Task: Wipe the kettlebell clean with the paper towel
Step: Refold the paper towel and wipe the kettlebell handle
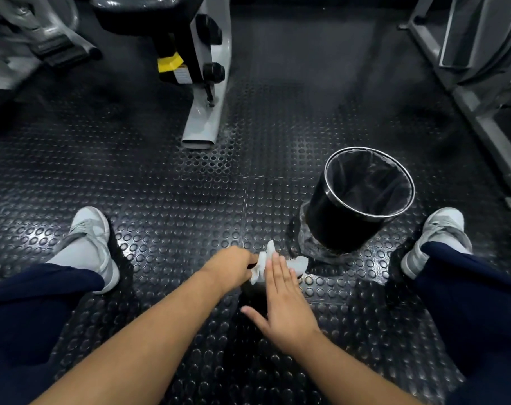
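Note:
A black kettlebell (253, 296) stands on the studded rubber floor between my legs, mostly hidden by my hands. My left hand (230, 266) is closed over its handle at the top. My right hand (286, 299) lies flat, fingers together, pressing a crumpled white paper towel (298, 263) against the kettlebell's right side. The towel sticks out above and to the right of my fingers.
A black waste bin (333, 211) with a liner and a metal rim stands just beyond the kettlebell to the right. My feet in grey sneakers (90, 241) (441, 229) flank the spot. Gym machine frames (204, 112) (482, 106) stand further back.

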